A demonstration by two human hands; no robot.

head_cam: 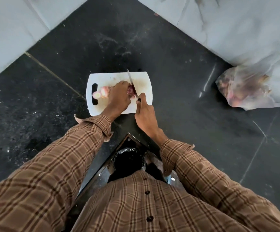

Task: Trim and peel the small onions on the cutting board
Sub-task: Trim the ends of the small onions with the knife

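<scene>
A white cutting board lies on the black counter. My left hand holds a small reddish onion down on the board, fingers curled over it. My right hand grips the handle of a knife whose blade rests against the onion's right side and points away from me. Pale peeled onions lie by the board's handle slot, just left of my left hand.
A clear plastic bag with onion skins or onions sits at the right by the wall. Grey tiled walls meet behind the black counter. A dark bin with a black liner stands below the counter's corner edge.
</scene>
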